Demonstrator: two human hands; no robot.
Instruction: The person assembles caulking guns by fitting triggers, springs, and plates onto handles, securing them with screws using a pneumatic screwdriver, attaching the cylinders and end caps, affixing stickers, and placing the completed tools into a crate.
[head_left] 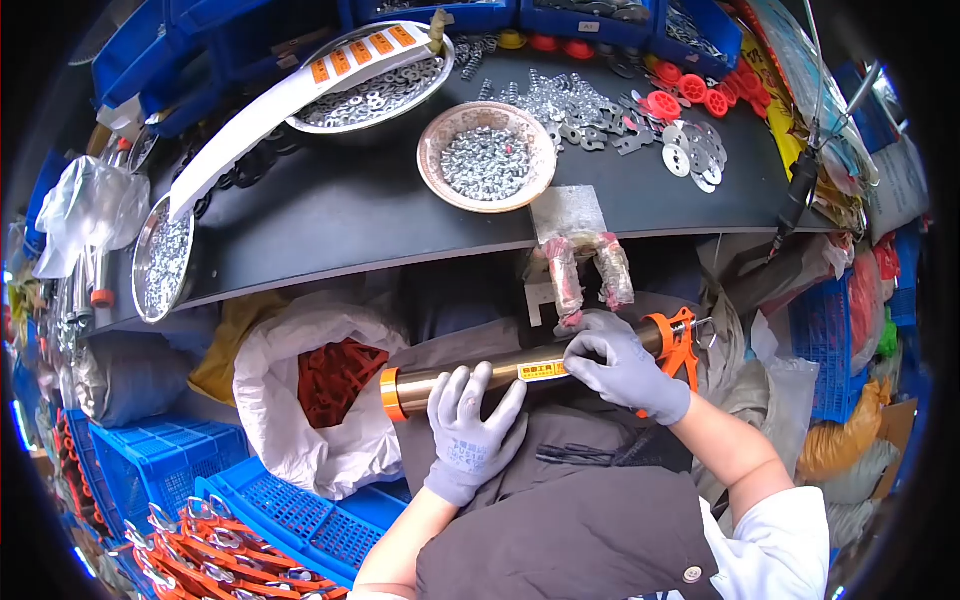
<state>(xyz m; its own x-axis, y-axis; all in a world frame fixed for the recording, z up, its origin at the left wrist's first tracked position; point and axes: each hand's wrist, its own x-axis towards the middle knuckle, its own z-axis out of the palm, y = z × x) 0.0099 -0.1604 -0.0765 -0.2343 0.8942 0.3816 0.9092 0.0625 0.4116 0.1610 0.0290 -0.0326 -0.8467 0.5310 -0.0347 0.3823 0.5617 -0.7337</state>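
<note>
- Caulking gun (450, 383): held across the lap, below the desk (350, 210).
- Left hand (468, 440): open, fingers against the barrel near its orange end cap (391, 395).
- Right hand (628, 370): fingers curled beside the yellow label (541, 371); grip unclear.

Blue bin (556, 22) partly beyond top edge

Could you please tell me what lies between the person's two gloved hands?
Between the left hand and the right hand, the head view shows a yellow label on the brass-coloured tube.

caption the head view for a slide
Gloved left hand and gloved right hand on an orange-ended tube beside a bench
</note>
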